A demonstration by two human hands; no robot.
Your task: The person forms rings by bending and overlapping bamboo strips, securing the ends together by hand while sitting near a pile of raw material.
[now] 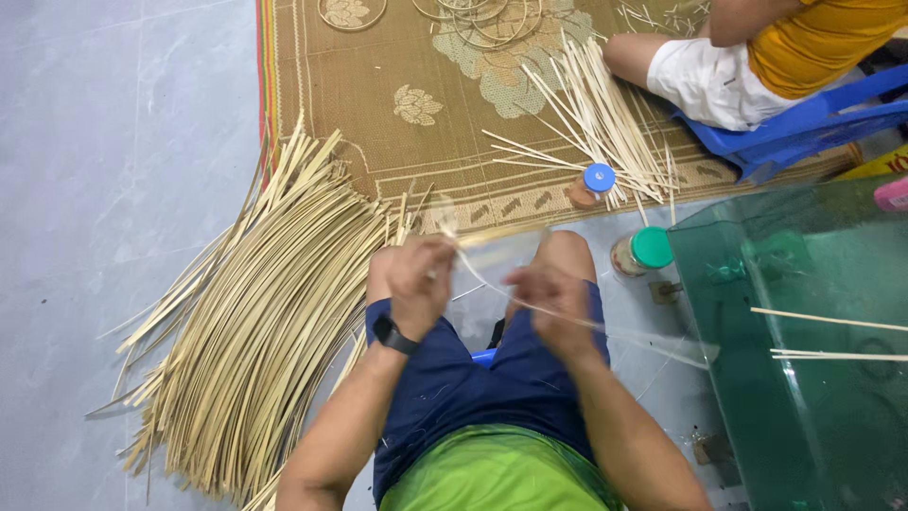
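Observation:
My left hand (416, 276) is closed around one end of a thin pale bamboo strip (487, 284), just above my left knee; a black watch sits on that wrist. The strip runs blurred down to the right, where my right hand (550, 301) grips it further along. Its far end trails out towards the green glass table. Both hands hover over my blue shorts.
A big heap of bamboo strips (255, 322) fans over the grey floor on my left. Ahead lies a woven brown mat (378, 85) with loose sticks (596, 123) and rings. A blue-capped jar (592, 185) and a green-capped jar (643, 252) stand nearby. Another person (757, 47) sits on a blue stool.

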